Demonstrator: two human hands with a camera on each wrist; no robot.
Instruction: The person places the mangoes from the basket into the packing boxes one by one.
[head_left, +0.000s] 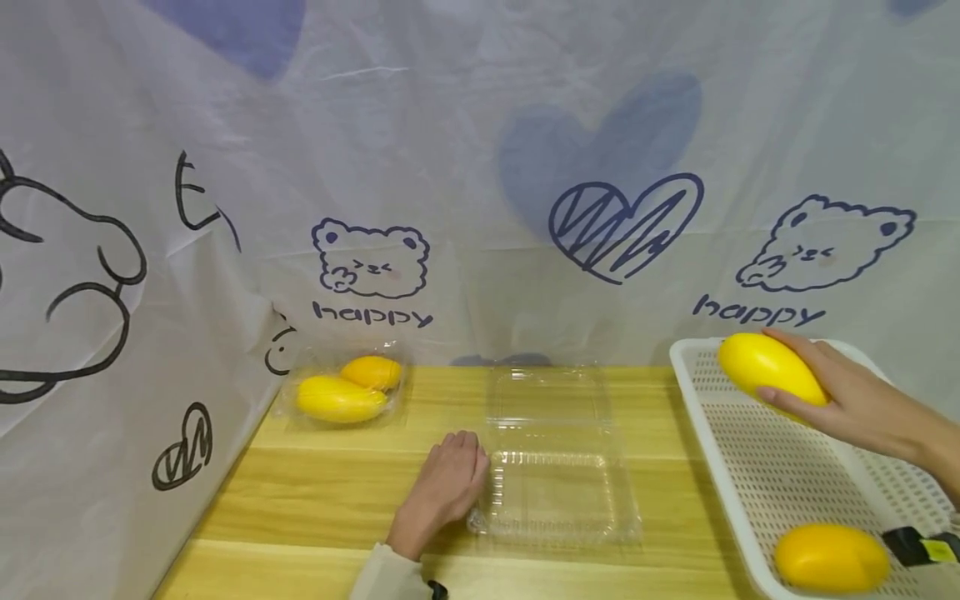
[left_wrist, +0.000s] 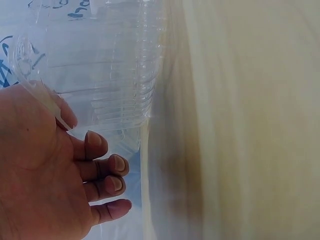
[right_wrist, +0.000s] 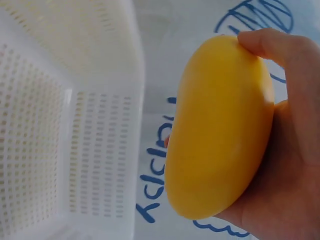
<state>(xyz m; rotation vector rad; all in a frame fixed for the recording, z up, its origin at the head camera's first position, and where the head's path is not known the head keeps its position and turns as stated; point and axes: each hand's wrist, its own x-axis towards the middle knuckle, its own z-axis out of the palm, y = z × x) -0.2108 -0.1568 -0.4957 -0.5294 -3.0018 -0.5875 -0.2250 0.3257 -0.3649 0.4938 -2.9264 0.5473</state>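
Observation:
My right hand (head_left: 851, 392) grips a smooth yellow mango (right_wrist: 220, 130), thumb on one side and fingers behind it, above a white perforated basket (head_left: 731, 500). A deeper orange mango (head_left: 828, 557) lies in the basket's near end. On the wooden table, a clear plastic clamshell box (head_left: 555, 500) stands with its lid (head_left: 551, 396) folded back. My left hand (head_left: 450, 479) rests at the box's left side. In the left wrist view its thumb overlaps the box's rim (left_wrist: 60, 117), while the other fingers (left_wrist: 107, 185) are loosely bent below the corner.
At the back left, another clear box (head_left: 397, 396) contains a yellow mango (head_left: 337, 400) and a smaller orange one (head_left: 372, 372). White cloth (head_left: 480, 208) with printed bears and hearts hangs behind the table (head_left: 315, 483) and along its left side.

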